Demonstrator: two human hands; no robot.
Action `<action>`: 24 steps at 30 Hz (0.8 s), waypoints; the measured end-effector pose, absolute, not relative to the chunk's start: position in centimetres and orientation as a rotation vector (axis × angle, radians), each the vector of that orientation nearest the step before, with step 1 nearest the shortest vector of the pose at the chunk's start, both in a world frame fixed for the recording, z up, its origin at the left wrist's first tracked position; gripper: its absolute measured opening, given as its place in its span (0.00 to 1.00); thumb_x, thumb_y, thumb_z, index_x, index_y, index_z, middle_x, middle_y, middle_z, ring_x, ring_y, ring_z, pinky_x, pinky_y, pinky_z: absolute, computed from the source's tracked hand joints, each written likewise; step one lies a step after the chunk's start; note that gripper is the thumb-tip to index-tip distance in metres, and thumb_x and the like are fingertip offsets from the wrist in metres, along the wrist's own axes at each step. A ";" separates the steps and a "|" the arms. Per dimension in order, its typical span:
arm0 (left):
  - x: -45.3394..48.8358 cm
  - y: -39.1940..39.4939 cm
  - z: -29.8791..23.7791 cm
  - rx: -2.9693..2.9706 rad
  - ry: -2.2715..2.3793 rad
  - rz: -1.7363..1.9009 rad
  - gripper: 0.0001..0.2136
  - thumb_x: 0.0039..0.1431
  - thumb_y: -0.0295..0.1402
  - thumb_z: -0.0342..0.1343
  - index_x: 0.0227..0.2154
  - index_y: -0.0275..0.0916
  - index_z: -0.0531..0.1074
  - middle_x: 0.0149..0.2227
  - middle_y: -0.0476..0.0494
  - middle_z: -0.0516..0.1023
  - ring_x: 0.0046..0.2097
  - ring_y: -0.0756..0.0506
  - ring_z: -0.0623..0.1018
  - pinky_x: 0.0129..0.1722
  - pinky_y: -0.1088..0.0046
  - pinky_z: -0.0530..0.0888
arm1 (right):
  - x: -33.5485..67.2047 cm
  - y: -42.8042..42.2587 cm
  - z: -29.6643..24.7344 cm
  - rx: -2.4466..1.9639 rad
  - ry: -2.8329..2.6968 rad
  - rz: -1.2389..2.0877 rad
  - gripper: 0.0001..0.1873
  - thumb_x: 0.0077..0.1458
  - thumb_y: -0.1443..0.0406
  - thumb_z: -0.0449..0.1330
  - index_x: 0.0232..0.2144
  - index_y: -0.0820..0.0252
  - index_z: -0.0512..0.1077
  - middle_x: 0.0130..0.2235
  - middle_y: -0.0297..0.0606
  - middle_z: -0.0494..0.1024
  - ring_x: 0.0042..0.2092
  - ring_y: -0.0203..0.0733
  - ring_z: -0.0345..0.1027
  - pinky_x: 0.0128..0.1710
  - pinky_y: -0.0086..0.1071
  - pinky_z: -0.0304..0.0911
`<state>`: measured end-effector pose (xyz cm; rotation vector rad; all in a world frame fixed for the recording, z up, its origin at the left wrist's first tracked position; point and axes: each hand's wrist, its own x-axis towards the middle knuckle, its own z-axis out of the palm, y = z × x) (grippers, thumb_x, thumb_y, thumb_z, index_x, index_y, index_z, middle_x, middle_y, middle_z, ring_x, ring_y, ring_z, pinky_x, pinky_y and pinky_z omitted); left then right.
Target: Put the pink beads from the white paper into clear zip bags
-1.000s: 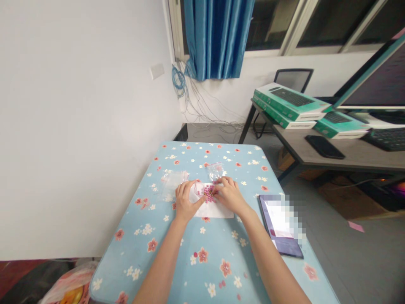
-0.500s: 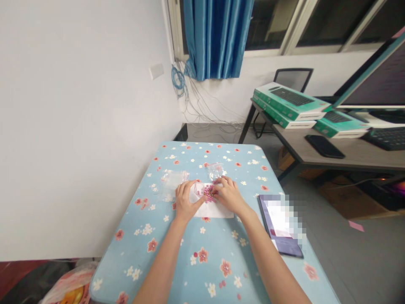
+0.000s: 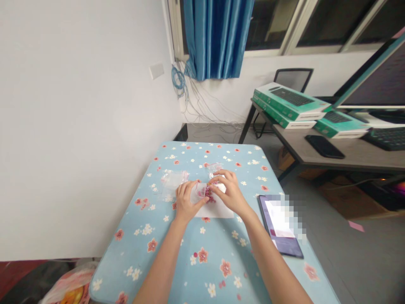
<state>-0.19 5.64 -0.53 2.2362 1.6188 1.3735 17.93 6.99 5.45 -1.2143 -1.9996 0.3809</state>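
Note:
A loose pile of small pink beads (image 3: 210, 195) lies on a white sheet of paper (image 3: 218, 210). My left hand (image 3: 187, 202) rests at the paper's left side, its thumb and fingers closed on a small clear zip bag (image 3: 200, 189) with a few pink pieces showing in it. Over the beads, my right hand (image 3: 228, 192) pinches thumb and forefinger together by the bag's right edge. A tiny yellowish spot shows at those fingertips, too small to name. Beyond the right hand lies another clear bag (image 3: 214, 167), partly covered by its fingers.
Clear plastic bags (image 3: 172, 180) lie left of my left hand on the flowered tablecloth (image 3: 190, 261). A tablet (image 3: 281, 226) sits by the right edge. The neighbouring desk (image 3: 300, 152) carries keyboard boxes (image 3: 291, 101) and a phone (image 3: 324, 146). A white wall (image 3: 79, 126) stands close on the left.
My right hand has lifted from the bead pile and shifted slightly left and up, to the small bag's edge. The left hand keeps its place with the bag.

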 end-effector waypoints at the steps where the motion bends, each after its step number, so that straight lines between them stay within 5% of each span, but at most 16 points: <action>1: -0.2 5.6 -0.5 2.241 1.619 1.372 0.26 0.50 0.48 0.59 0.50 0.40 0.67 0.46 0.40 0.74 0.49 0.40 0.71 0.50 0.62 0.64 | 17.6 6.8 5.7 -1.208 -1.997 0.402 0.05 0.57 0.63 0.57 0.35 0.54 0.73 0.46 0.40 0.70 0.53 0.48 0.56 0.54 0.45 0.53; 13: 0.0 5.7 -0.5 2.243 1.627 1.400 0.25 0.51 0.47 0.58 0.49 0.40 0.67 0.45 0.40 0.75 0.48 0.41 0.72 0.50 0.62 0.65 | 16.6 6.6 5.5 -1.145 -2.001 0.444 0.08 0.56 0.62 0.58 0.39 0.54 0.73 0.46 0.40 0.71 0.52 0.48 0.58 0.53 0.46 0.54; 24: 0.0 5.6 -0.7 2.230 1.664 1.380 0.21 0.50 0.40 0.58 0.47 0.39 0.67 0.45 0.39 0.75 0.47 0.40 0.72 0.49 0.61 0.65 | 17.1 6.0 6.2 -1.411 -2.182 0.473 0.10 0.49 0.55 0.63 0.29 0.53 0.77 0.42 0.40 0.72 0.49 0.50 0.61 0.47 0.43 0.56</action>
